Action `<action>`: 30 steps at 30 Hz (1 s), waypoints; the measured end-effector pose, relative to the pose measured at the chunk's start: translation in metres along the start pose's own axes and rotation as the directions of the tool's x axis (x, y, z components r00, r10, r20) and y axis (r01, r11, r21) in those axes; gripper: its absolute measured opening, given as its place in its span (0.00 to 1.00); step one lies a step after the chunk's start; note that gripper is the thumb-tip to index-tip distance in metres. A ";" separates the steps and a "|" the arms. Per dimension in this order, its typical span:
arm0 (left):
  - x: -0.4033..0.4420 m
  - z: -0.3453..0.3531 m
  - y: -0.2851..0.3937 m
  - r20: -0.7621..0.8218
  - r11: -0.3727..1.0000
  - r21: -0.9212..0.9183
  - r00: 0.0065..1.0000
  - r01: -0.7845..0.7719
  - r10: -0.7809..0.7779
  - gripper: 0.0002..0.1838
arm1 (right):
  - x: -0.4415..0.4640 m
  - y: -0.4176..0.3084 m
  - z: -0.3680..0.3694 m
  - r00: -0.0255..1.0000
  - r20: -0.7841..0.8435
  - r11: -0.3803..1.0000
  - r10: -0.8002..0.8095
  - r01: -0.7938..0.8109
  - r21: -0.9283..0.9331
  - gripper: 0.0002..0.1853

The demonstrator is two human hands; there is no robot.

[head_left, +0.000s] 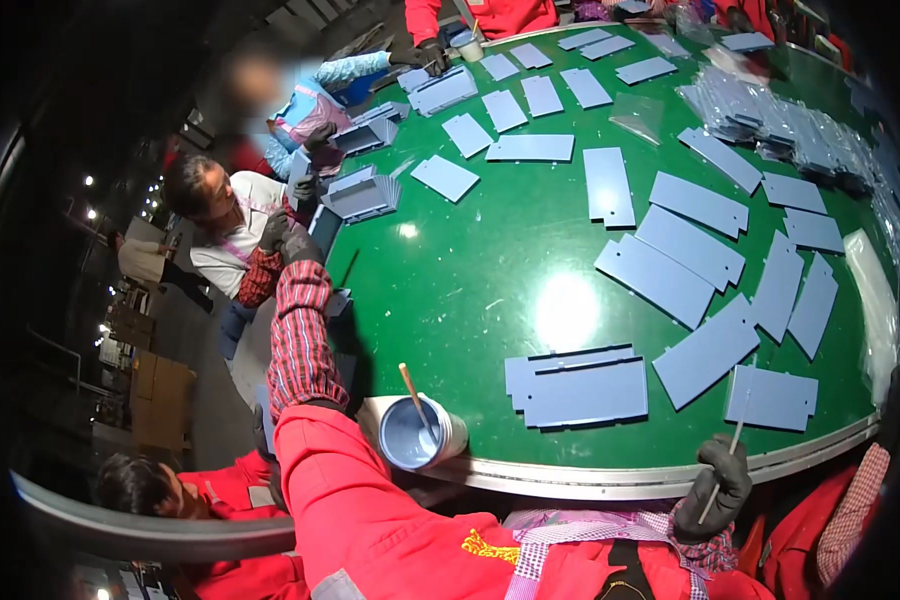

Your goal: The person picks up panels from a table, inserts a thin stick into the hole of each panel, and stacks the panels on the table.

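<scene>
My left hand [298, 243], in a dark glove, is stretched out to the far left edge of the table, beside a blue-grey panel [324, 232] and close to a co-worker's gloved hand. Its fingers are too small and dark to make out. At the lower right, my right hand [715, 490], also gloved, is closed round a thin pale stick [738, 430]. The stick's upper end lies over a flat blue-grey panel [785, 400]. A notched panel [585, 390] lies in front of me.
A white cup of blue-grey paint [410, 436] with a wooden stick stands at the near edge of the green table [470, 300]. Several panels are spread beyond it. Plastic-wrapped panels [770, 120] are piled at the right. Co-workers are at the left and far sides.
</scene>
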State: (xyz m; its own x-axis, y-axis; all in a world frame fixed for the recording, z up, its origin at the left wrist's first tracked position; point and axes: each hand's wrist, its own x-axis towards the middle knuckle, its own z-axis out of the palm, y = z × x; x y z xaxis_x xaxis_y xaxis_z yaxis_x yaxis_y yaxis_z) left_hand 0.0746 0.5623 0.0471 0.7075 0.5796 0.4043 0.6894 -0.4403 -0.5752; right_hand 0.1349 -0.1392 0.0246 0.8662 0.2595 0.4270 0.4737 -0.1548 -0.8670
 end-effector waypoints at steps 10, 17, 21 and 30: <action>-0.009 0.022 0.019 0.018 0.951 0.189 0.969 -0.244 0.245 0.05 | 0.008 0.013 0.024 0.994 -0.102 0.997 -0.034 0.042 0.070 0.10; -0.002 0.051 0.030 0.060 0.999 0.021 0.998 -0.039 0.037 0.07 | 0.012 0.013 0.023 0.997 -0.018 0.997 -0.071 0.070 -0.015 0.12; 0.022 0.059 0.040 0.074 0.998 0.005 0.996 -0.059 0.059 0.07 | 0.007 0.013 0.029 0.996 -0.073 0.999 -0.042 0.042 0.006 0.14; 0.032 0.074 0.040 0.070 0.990 -0.046 0.988 -0.136 0.139 0.09 | 0.000 -0.002 0.027 0.986 -0.117 0.990 0.117 -0.106 0.094 0.06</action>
State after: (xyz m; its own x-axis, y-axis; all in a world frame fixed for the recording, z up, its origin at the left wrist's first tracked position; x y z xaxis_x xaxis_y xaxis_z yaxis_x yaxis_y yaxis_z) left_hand 0.1129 0.6140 -0.0161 0.7839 0.5595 0.2693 0.5932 -0.5464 -0.5913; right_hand 0.1300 -0.1130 0.0192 0.9282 0.1267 0.3499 0.3622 -0.0914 -0.9276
